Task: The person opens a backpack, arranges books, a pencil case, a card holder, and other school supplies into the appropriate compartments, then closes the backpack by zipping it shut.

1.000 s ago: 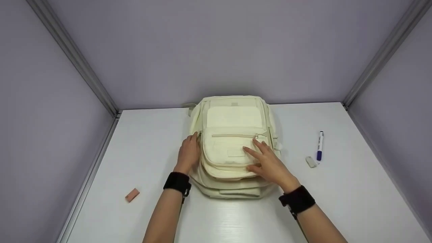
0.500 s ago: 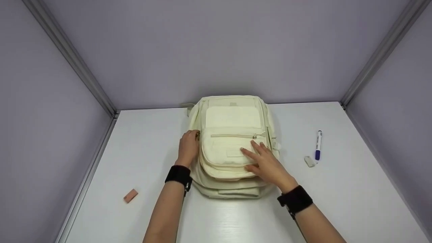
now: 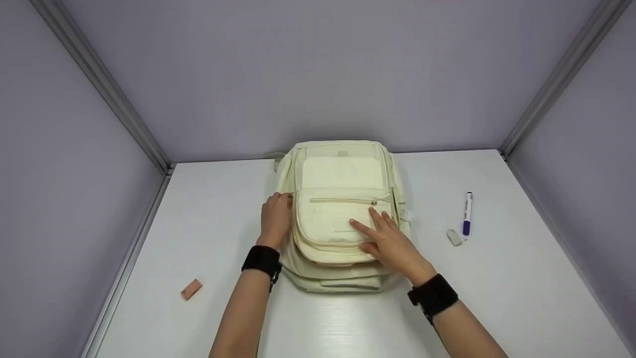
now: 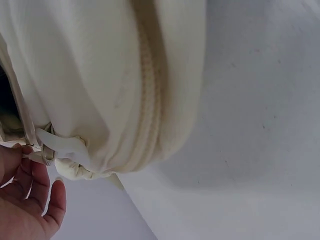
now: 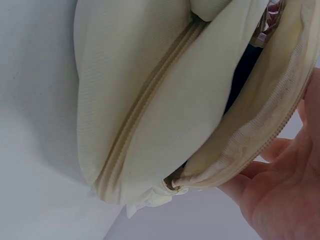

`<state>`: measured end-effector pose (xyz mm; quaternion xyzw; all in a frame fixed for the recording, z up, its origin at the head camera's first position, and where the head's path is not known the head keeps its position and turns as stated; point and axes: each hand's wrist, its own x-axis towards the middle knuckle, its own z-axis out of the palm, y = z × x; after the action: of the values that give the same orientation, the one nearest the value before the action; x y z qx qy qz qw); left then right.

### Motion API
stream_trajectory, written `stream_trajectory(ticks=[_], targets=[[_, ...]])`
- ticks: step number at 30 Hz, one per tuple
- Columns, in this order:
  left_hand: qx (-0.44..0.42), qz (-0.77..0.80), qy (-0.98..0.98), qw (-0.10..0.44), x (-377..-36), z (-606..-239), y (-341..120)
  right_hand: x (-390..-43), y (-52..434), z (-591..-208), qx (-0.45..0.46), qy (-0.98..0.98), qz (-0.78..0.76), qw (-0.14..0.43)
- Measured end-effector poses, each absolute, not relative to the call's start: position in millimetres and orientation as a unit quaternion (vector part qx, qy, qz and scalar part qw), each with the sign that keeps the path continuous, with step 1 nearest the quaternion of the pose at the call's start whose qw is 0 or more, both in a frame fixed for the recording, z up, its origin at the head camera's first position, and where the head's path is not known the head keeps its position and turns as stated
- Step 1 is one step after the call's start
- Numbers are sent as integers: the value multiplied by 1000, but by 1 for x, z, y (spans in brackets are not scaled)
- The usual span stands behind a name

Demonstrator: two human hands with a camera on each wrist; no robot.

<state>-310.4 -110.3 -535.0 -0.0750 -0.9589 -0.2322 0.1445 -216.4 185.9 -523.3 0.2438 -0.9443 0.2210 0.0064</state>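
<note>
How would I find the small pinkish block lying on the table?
Start at the cream fabric backpack in the middle of the white table. Look past the left hand toward the near left: the small salmon-pink rectangular block lies alone, the only pink thing.

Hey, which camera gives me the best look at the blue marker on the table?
The head view: the blue marker lies in full right of the backpack, beside a small eraser. Both wrist views show only the backpack's fabric and zippers up close, not the marker.
</note>
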Motion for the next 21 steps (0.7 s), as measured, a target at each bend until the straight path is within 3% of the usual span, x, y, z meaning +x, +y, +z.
stream_trajectory(ticks=[7, 16, 21], targets=[[-62, -291, -945, 134, -313, -532, -113, -217, 184, -522, 243, -946, 217, 4], [-50, -292, -953, 70, -304, -531, -114, -215, 183, -521, 243, -948, 207, 12], [-50, -293, -952, 80, -292, -531, -114, -214, 182, -520, 244, -949, 200, 18]])
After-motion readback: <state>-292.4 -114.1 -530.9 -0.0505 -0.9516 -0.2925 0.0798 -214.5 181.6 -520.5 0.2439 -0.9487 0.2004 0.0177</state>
